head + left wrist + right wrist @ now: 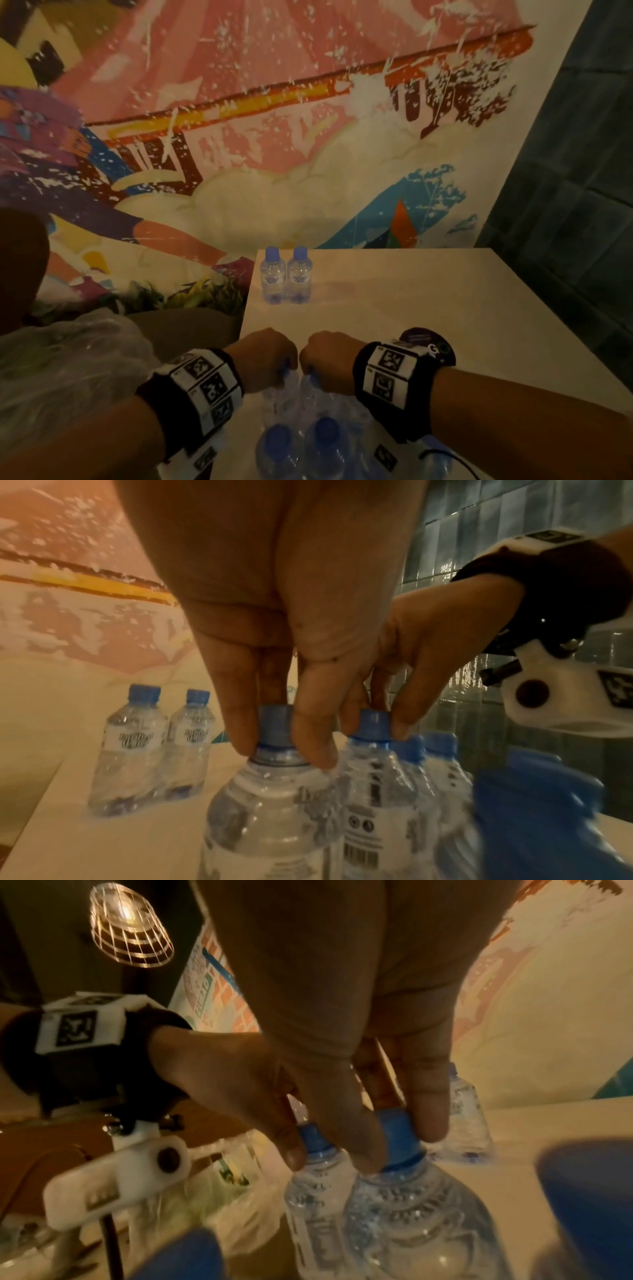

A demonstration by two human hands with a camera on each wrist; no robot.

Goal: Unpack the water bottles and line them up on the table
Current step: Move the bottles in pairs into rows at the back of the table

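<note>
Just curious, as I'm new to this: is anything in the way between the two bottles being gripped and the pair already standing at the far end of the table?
Nothing visible. The left hand and right hand each pinch a clear blue-capped plastic bottle by its cap; bare pale tabletop lies between them and the two standing bottles.

Dim room, mural wall, tiled corner

A painted mural (274, 137) in pink, red and cream is seen behind a pale table (445, 308); dark teal tiles (582, 171) are set at the right, and a lit caged lamp (131, 926) is hung overhead.
</note>
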